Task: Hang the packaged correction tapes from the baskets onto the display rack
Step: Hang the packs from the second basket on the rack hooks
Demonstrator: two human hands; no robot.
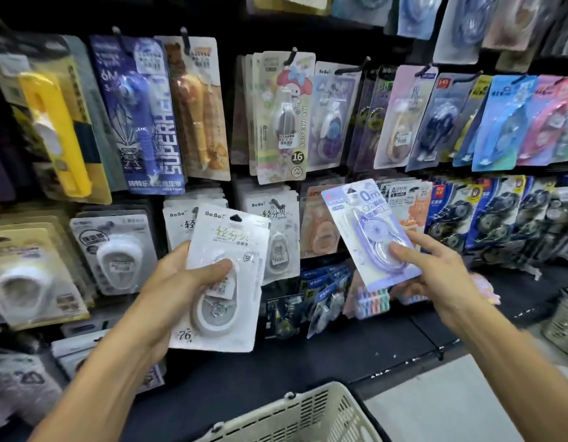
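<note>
Left hand (177, 282) gripping white tape pack (223, 279), right hand (435, 266) pinching purple tape pack (370, 231), before display rack (308, 36), cream basket (295, 416) below

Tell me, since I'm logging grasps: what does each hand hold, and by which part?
The left hand grips a white BoBo pack at its left edge, thumb on the blister. The right hand pinches a lilac pack at its lower right, by the blister.
</note>
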